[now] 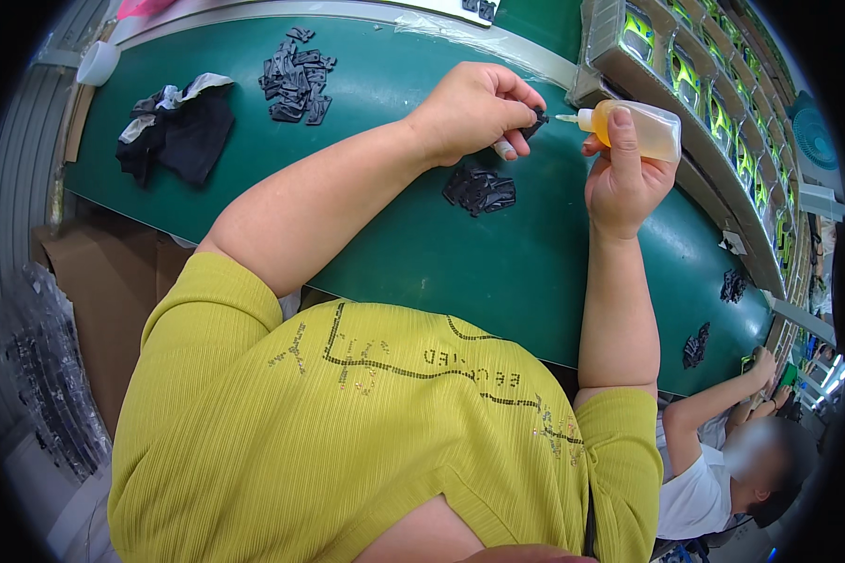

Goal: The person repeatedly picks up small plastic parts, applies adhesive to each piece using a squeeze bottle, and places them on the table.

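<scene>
My left hand [465, 111] pinches a small black plastic part [537, 125] above the green table [394, 253]. In my right hand [626, 192] is a clear squeeze bottle [663, 133] of yellowish liquid, tipped on its side, with the fingers wrapped round it. Its thin nozzle [565, 118] points left at the black part; whether they touch, I cannot tell. Just below my left hand lies a pile of similar black parts [480, 190]. A larger heap of black parts [296, 83] sits farther off to the left.
Black cloth [192, 141] and a white cup [99, 64] stand at the table's left end. A rack of packaged bright-green items [638, 36] borders the far right. Near the co-worker [699, 497] at lower right lie two small black piles [696, 345].
</scene>
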